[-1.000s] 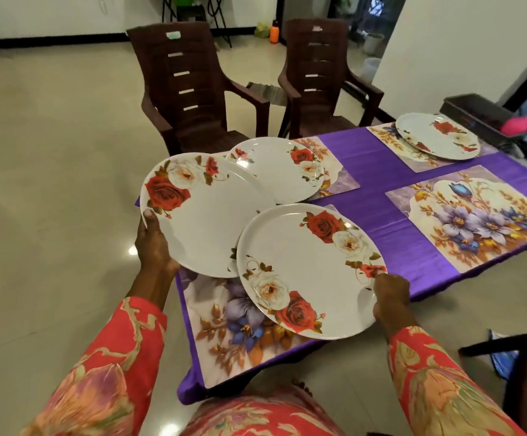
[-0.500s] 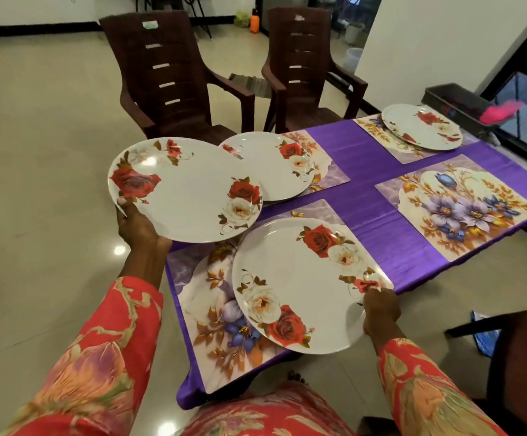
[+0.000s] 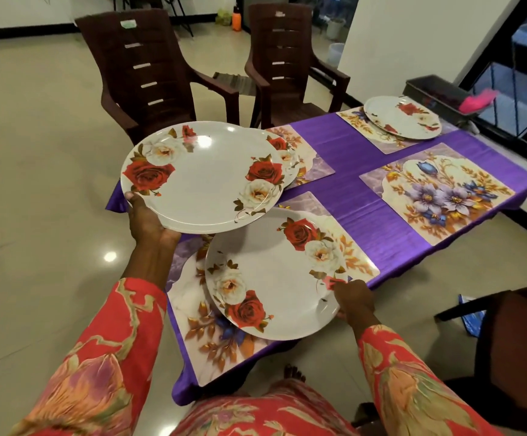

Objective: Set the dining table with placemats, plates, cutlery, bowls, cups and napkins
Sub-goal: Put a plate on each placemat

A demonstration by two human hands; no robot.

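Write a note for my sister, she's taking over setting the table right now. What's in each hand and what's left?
Left hand holds a rose plate in the air. Right hand grips the near plate, on the near placemat.
Done: four placemats down; plates on the far-left and far-right mats.
Left: the bare flowered placemat needs a plate; no cutlery, bowls, cups or napkins in view.

No readable text or labels
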